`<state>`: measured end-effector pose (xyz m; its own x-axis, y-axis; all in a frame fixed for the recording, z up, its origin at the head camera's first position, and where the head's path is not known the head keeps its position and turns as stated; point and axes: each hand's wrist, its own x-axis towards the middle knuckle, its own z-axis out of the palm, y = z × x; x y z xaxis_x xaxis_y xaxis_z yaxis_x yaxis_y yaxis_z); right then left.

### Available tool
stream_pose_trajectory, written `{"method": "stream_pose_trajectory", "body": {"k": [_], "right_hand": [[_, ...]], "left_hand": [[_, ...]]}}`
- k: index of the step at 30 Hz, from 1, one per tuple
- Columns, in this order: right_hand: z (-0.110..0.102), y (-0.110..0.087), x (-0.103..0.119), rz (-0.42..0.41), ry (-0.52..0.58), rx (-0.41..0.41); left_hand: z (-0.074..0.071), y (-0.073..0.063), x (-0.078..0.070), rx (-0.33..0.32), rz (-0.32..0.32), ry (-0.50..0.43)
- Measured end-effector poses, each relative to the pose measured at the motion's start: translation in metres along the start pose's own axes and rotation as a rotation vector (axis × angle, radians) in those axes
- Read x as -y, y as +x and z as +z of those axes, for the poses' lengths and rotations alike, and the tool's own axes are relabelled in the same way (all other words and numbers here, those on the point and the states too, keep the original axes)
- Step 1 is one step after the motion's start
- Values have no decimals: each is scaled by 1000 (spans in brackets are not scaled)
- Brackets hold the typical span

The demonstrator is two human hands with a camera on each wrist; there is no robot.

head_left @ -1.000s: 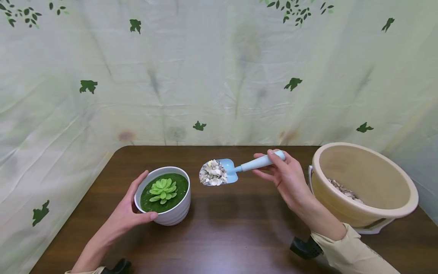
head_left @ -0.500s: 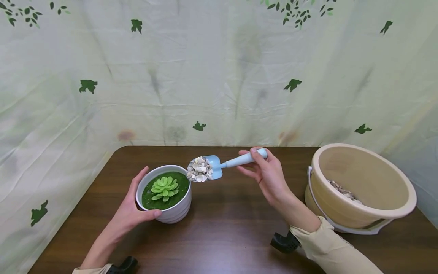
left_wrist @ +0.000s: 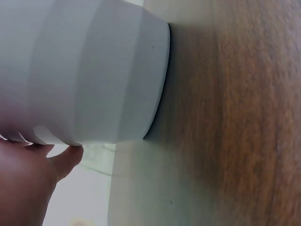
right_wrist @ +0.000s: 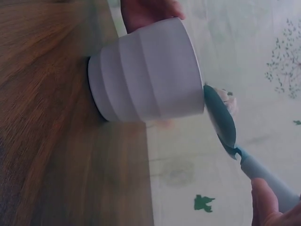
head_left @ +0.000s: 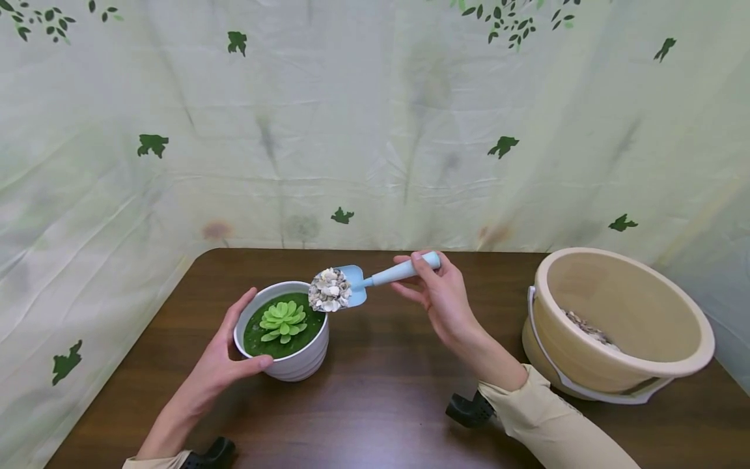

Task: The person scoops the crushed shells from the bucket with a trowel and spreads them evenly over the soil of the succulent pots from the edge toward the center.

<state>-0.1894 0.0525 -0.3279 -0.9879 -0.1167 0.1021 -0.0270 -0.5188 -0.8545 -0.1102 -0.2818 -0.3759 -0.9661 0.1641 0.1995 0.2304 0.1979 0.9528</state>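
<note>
A white ridged flower pot (head_left: 299, 366) stands on the table, with a green succulent (head_left: 284, 322) on mossy green filling inside it. My left hand (head_left: 225, 365) grips the pot's left side, thumb at the front near the rim. In my right hand (head_left: 439, 296) is the handle of a light blue trowel (head_left: 357, 286), held between thumb and fingers. Small white and grey shells (head_left: 330, 290) are heaped on its blade. The blade's tip overlaps the pot's right rim in the head view; from the right wrist, the trowel (right_wrist: 221, 115) appears right at the rim, tilted.
At the right of the brown wooden table (head_left: 375, 417) stands a large beige bucket (head_left: 545, 345) with a lowered pale handle. More shells (head_left: 592, 329) lie inside it. Behind the table hangs a leaf-printed cloth (head_left: 375, 130).
My right hand has carried the loaded trowel leftward from mid-table to the pot's rim. The left hand stays on the pot, which has shifted only slightly in view.
</note>
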Motion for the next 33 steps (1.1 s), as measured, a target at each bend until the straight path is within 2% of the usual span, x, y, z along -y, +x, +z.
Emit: {"method": "stream_pose_trajectory", "body": {"k": [9, 18, 27, 33], "right_hand": [[6, 4, -1, -60, -52, 37], [9, 6, 1, -115, -103, 54], [11, 4, 2, -164, -154, 51], [11, 4, 1, -184, -167, 42]], "left_hand": [[3, 1, -1, -13, 1, 35], [6, 0, -1, -47, -10, 117], [3, -1, -3, -2, 1, 14], [3, 0, -4, -15, -2, 42]]}}
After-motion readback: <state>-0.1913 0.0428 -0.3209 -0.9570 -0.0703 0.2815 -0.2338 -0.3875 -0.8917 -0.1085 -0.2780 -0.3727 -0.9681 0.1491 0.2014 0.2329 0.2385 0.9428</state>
